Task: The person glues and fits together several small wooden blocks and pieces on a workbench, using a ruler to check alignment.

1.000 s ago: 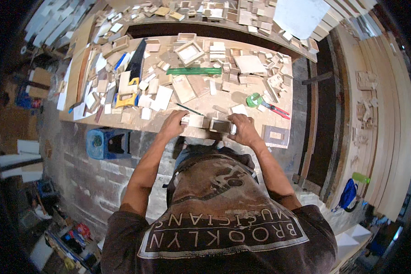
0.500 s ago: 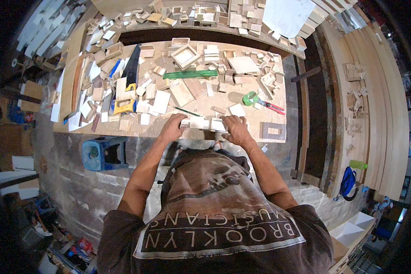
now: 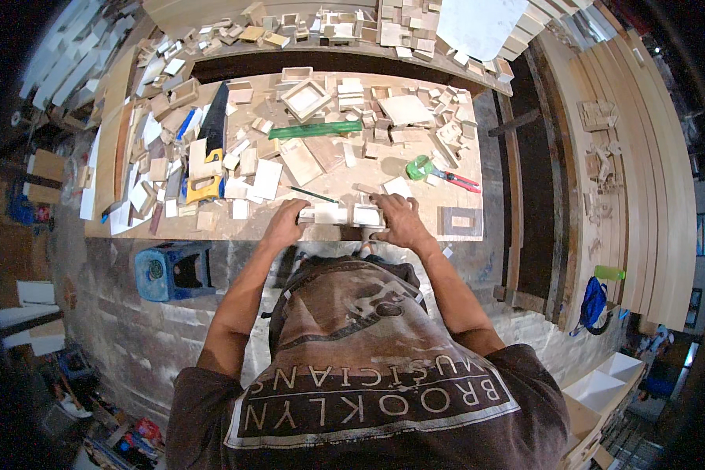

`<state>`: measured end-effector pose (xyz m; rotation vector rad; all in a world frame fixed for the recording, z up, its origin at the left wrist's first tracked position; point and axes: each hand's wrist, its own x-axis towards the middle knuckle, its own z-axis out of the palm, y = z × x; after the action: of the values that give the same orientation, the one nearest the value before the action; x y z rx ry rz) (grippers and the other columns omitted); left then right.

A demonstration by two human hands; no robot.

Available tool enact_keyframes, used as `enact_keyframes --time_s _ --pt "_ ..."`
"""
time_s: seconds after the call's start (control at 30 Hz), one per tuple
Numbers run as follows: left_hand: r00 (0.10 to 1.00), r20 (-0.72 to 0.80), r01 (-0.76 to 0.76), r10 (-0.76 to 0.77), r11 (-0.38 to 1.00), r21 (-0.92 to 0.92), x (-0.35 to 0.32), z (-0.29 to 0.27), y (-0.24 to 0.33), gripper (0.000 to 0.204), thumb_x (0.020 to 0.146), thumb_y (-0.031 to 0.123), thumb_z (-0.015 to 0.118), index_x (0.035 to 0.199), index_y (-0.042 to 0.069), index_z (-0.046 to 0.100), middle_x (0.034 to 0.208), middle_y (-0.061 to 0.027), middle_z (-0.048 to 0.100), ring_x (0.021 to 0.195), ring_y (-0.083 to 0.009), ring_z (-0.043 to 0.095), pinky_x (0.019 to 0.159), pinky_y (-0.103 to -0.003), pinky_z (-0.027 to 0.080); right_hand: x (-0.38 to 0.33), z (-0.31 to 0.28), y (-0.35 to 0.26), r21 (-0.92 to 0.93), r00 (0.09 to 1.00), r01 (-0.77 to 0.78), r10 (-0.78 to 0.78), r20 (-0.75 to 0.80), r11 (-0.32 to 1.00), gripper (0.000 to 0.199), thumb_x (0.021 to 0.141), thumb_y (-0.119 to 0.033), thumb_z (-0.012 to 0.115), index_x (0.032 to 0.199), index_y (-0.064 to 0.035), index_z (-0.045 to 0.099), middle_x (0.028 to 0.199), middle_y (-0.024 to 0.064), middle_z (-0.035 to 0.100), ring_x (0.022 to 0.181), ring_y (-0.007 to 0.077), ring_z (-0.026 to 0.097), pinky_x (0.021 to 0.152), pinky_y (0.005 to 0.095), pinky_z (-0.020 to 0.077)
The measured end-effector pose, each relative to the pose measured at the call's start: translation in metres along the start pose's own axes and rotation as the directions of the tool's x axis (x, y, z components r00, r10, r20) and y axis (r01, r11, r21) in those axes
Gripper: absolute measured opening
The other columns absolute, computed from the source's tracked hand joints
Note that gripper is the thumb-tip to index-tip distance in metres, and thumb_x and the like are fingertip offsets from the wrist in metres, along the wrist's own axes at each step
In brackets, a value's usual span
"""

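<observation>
At the near edge of the workbench, pale wooden pieces lie in a row between my hands. My left hand is closed on the left end of the longer wooden block. My right hand grips a shorter wooden block at the other end, thumb below and fingers over the top. A narrow gap shows between the two blocks. My fingers partly cover both outer ends. Just beyond them lies a dark green pencil.
Wood offcuts and small box frames crowd the bench. A yellow-handled handsaw, green ruler, green tape roll and red-handled pliers lie among them. A blue stool stands below left; long planks lie right.
The whole view has shifted slightly, so the bench appears a little further left. Both hands keep their hold on the wooden blocks, with the right fingers slightly changed in position.
</observation>
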<state>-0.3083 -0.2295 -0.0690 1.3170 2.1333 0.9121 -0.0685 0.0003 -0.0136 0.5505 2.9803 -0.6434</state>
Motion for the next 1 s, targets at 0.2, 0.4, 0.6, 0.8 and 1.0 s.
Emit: enact_keyframes --time_s 0.2,0.4,0.6,0.8,1.0 --pt "1.000 0.017 0.002 -0.002 1.000 -0.025 -0.002 0.002 -0.003 0.058 0.076 -0.004 0.069 0.132 -0.002 0.056 0.133 -0.0231 0.058 0.127 -0.0411 0.051 0.110 -0.043 0.041 -0.009 -0.006 0.057 0.442 0.894 -0.241 0.375 -0.245 0.864 0.050 0.082 -0.036 0.077 0.116 -0.0011 0.067 0.110 0.0224 0.070 0.100 0.0378 0.069 0.089 0.0481 0.0537" --pt "0.997 -0.077 -0.022 0.023 1.000 0.009 -0.010 -0.007 0.003 0.062 0.075 -0.010 0.058 0.136 -0.001 0.053 0.136 -0.0229 0.056 0.128 -0.0417 0.050 0.113 -0.044 0.039 0.021 0.002 0.072 0.120 0.887 -0.427 0.441 -0.134 0.896 0.036 0.081 -0.028 0.077 0.106 -0.0037 0.069 0.108 0.0198 0.071 0.099 0.0375 0.069 0.089 0.0476 0.0532" --pt "0.966 -0.251 0.073 -0.057 0.996 0.055 -0.013 -0.036 0.027 0.062 0.075 -0.010 0.058 0.135 -0.001 0.054 0.130 -0.0233 0.057 0.127 -0.0412 0.052 0.111 -0.043 0.041 0.063 0.003 0.049 -0.123 0.833 -0.534 0.545 0.092 0.837 0.053 0.076 -0.041 0.080 0.115 -0.0078 0.065 0.115 0.0149 0.069 0.108 0.0331 0.068 0.097 0.0574 0.0470" --pt "0.913 -0.390 0.156 -0.122 0.986 0.056 -0.017 -0.051 0.048 0.051 0.079 -0.007 0.062 0.130 -0.001 0.059 0.130 -0.0229 0.057 0.125 -0.0416 0.053 0.109 -0.045 0.042 0.068 0.008 0.043 -0.167 0.835 -0.538 0.549 0.028 0.827 0.057 0.077 -0.035 0.079 0.122 -0.0063 0.060 0.122 0.0161 0.066 0.111 0.0335 0.067 0.097 0.0573 0.0466" --pt "0.928 -0.367 0.069 -0.056 0.997 0.023 -0.010 -0.050 0.086 0.048 0.081 0.003 0.072 0.128 -0.001 0.061 0.131 -0.0216 0.058 0.125 -0.0395 0.054 0.108 -0.045 0.042 0.055 0.000 0.036 -0.068 0.855 -0.517 0.513 -0.073 0.853 0.046 0.075 -0.029 0.079 0.113 -0.0078 0.062 0.112 0.0123 0.067 0.106 0.0328 0.067 0.092 0.0592 0.0470"
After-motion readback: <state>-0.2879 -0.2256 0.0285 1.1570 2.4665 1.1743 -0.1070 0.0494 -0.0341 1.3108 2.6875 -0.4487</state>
